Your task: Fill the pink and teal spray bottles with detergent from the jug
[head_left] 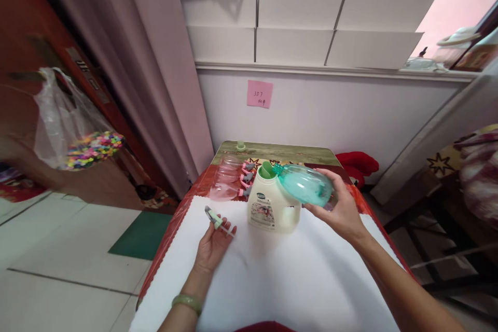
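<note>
The spray head (213,217) is already off, pinched by the left hand (213,248), while the right hand (343,211) grips the tilted green bottle (307,185), neck at the cream jug's (272,202) opening — apparently mid-step, head not yet refitted, any flow impossible to tell.

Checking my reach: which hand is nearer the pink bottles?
Left: the left hand is in front of the pink bottles; the right hand is farther off, right of the jug.

Pale wall (225,98) w/ pink note (260,94), mauve curtain (105,26) nr brn door (19,36), lt-grey tiled flr (62,249)
</note>
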